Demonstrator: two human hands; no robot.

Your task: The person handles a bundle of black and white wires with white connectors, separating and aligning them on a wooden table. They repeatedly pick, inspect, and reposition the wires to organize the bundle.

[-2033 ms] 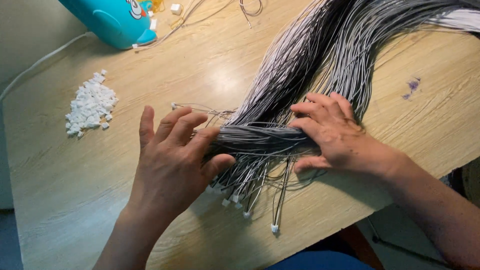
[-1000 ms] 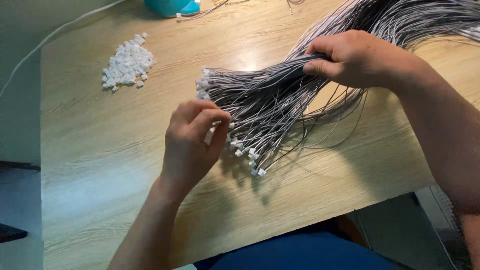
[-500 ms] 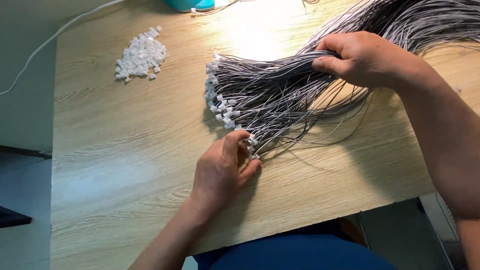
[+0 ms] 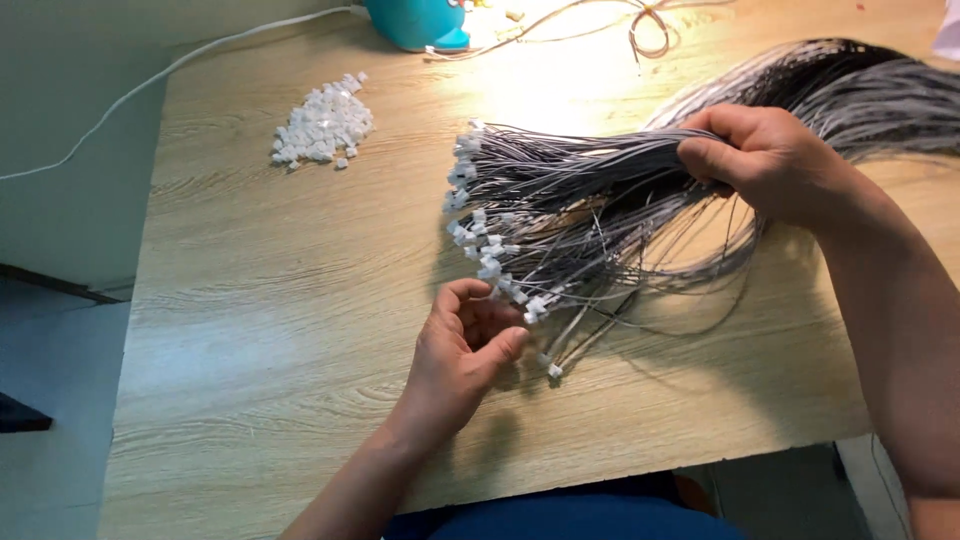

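While clenching the right hand [image 4: 765, 160] round the grey wire bundle [image 4: 590, 190], fanning its ends out beyond the knuckles. Curling the left hand [image 4: 465, 345] loosely, gripping nothing, just beneath the white connector tips [image 4: 490, 265]. Seemingly singling out one wire, and needing a fine pinch on a single tip next.

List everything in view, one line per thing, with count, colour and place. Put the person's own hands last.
wire bundle: one thick bundle of many thin wires, grey, across the right half of the table, fanned out toward the middle
white connectors: many, white, on the wire ends at the fanned tip of the bundle
loose connector pile: one heap of small pieces, white, upper left of the table
table: one, light wood grain, fills most of the view
teal object: one, teal, far edge of the table, cut off at the top
white cable: one, white, trailing off the far left corner of the table
left hand: one, near edge, fingers at the lowest wire ends
right hand: one, gripping the bundle from above
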